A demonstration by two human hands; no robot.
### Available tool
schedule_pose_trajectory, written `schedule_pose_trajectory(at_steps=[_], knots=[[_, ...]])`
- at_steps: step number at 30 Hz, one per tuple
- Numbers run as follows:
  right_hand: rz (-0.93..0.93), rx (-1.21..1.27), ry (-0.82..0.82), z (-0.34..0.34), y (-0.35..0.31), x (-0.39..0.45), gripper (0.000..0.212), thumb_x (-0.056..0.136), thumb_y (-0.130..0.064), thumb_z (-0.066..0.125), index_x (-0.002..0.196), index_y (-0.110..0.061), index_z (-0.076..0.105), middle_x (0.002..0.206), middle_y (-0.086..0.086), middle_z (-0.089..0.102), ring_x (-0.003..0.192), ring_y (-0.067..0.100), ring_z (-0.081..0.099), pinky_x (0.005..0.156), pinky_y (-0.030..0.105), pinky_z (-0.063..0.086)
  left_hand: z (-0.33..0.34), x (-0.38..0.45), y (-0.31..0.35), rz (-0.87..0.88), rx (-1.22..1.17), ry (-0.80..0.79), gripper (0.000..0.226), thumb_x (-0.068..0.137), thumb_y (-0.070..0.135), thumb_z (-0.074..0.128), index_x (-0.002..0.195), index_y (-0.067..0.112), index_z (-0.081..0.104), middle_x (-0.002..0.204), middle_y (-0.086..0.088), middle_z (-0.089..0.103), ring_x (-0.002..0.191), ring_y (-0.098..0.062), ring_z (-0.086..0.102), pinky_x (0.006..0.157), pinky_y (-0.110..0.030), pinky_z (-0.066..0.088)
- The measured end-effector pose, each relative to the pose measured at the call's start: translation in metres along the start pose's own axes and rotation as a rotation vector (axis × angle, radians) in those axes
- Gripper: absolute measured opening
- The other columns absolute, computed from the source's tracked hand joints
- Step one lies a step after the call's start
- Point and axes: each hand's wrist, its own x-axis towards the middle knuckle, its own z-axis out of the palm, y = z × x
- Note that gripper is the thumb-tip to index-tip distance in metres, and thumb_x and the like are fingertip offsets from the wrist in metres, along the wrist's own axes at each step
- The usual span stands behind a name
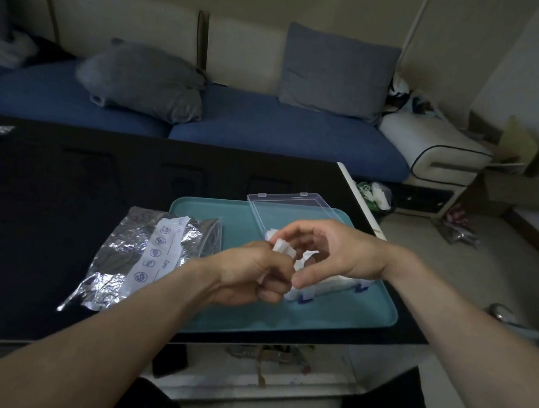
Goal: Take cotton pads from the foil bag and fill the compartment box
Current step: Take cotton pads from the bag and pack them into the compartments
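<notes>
- Your left hand (251, 273) has its grip curled round a small bunch of white cotton pads (282, 246), which stick out above the knuckles.
- Your right hand (334, 255) meets it from the other side; the fingers arch over the pads and the thumb reaches toward the left knuckles. The grip is half curled, and you cannot tell whether it actually pinches a pad or only touches one.
- Directly beneath both grips sits the clear compartment box (326, 284), with white pads already showing in it and blue clasps (305, 298) on the near edge. Its transparent lid (288, 208) lies open just beyond your right fingers.
- The box rests on a teal tray (334, 315), which lies under and around both grips on the black tabletop (73, 192).
- The foil bag (151, 253) lies flat on the tabletop to the left of your left grip, its white label strip facing up and its mouth overlapping the tray's left edge.
- Well beyond the grips stands a blue sofa (266, 124) with grey cushions (336, 72).
</notes>
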Motion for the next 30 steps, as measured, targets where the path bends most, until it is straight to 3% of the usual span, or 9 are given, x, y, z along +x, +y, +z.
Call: schedule_pose_trajectory(at_steps=[4, 6, 10, 12, 14, 17, 22, 26, 30], knots=[[-0.016, 0.089, 0.058, 0.003, 0.01, 0.002, 0.024, 0.086, -0.017, 0.073, 0.108, -0.012, 0.068, 0.093, -0.005, 0.073, 0.085, 0.009, 0.064, 0.075, 0.027, 0.049, 0.004, 0.001, -0.002, 0.052, 0.007, -0.098, 0.03, 0.069, -0.008, 0.049, 0.072, 0.019, 0.06, 0.067, -0.003, 0.022, 0.062, -0.016, 0.014, 0.052, -0.025, 0.018], [-0.022, 0.125, 0.157, 0.0, 0.008, 0.002, 0.018, 0.086, -0.017, 0.069, 0.103, -0.01, 0.068, 0.087, -0.004, 0.073, 0.076, 0.006, 0.064, 0.068, 0.025, 0.048, 0.007, 0.003, -0.005, 0.124, -0.007, -0.08, 0.03, 0.071, -0.007, 0.055, 0.078, 0.019, 0.067, 0.071, -0.006, 0.032, 0.063, -0.015, 0.027, 0.055, -0.026, 0.027], [0.021, 0.164, 0.532, -0.04, 0.013, -0.01, 0.01, 0.092, -0.005, 0.066, 0.098, -0.012, 0.068, 0.083, -0.001, 0.074, 0.078, 0.015, 0.067, 0.072, 0.033, 0.06, -0.004, 0.019, -0.01, 0.262, 0.301, 0.333, 0.05, 0.07, 0.007, 0.073, 0.117, 0.014, 0.058, 0.084, -0.006, 0.059, 0.068, -0.01, 0.055, 0.063, -0.018, 0.042], [0.156, 0.111, 0.65, -0.058, 0.03, -0.017, 0.013, 0.094, -0.005, 0.066, 0.101, -0.015, 0.071, 0.084, -0.002, 0.075, 0.08, 0.019, 0.069, 0.072, 0.037, 0.062, -0.009, 0.026, -0.014, 0.353, 0.592, 0.472, 0.045, 0.074, 0.016, 0.07, 0.117, 0.022, 0.062, 0.095, 0.003, 0.062, 0.084, -0.008, 0.057, 0.071, -0.015, 0.042], [0.312, 0.113, 0.644, -0.059, 0.047, -0.016, 0.019, 0.096, -0.003, 0.063, 0.111, -0.01, 0.072, 0.094, 0.005, 0.074, 0.082, 0.022, 0.07, 0.071, 0.038, 0.061, -0.012, 0.03, -0.021, 0.395, 0.878, 0.46, 0.04, 0.079, 0.02, 0.064, 0.119, 0.024, 0.064, 0.113, 0.005, 0.06, 0.108, -0.011, 0.051, 0.087, -0.015, 0.038], [0.429, 0.084, 0.53, -0.041, 0.06, -0.008, 0.024, 0.096, -0.002, 0.064, 0.117, -0.012, 0.07, 0.097, 0.006, 0.071, 0.083, 0.016, 0.067, 0.065, 0.022, 0.056, -0.01, 0.039, -0.031, 0.328, 1.226, 0.33, 0.052, 0.077, 0.032, 0.051, 0.127, 0.023, 0.063, 0.13, 0.003, 0.055, 0.124, -0.018, 0.039, 0.108, -0.032, 0.032], [0.463, -0.042, 0.518, -0.022, 0.074, 0.005, 0.03, 0.087, -0.014, 0.077, 0.115, -0.014, 0.065, 0.1, 0.007, 0.071, 0.087, 0.018, 0.068, 0.076, 0.029, 0.054, -0.001, 0.044, -0.033, 0.251, 1.529, 0.297, 0.044, 0.094, 0.03, 0.052, 0.138, 0.025, 0.053, 0.137, 0.002, 0.049, 0.125, -0.022, 0.035, 0.107, -0.036, 0.032], [0.418, -0.01, 0.537, -0.026, 0.073, -0.002, 0.023, 0.09, -0.008, 0.074, 0.11, -0.009, 0.062, 0.069, -0.004, 0.065, 0.067, 0.013, 0.061, 0.065, 0.027, 0.05, 0.004, 0.042, -0.035, 0.272, 1.686, 0.311, 0.046, 0.094, 0.034, 0.049, 0.138, 0.022, 0.049, 0.134, -0.002, 0.05, 0.123, -0.023, 0.036, 0.107, -0.036, 0.031], [0.451, -0.003, 0.637, -0.046, 0.07, -0.017, 0.019, 0.093, -0.006, 0.069, 0.11, -0.006, 0.061, 0.079, 0.003, 0.065, 0.067, 0.013, 0.057, 0.055, 0.025, 0.047, 0.011, 0.044, -0.039, 0.307, 1.792, 0.318, 0.059, 0.096, 0.041, 0.042, 0.151, 0.024, 0.027, 0.131, -0.008, 0.047, 0.12, -0.027, 0.038, 0.105, -0.04, 0.032]])
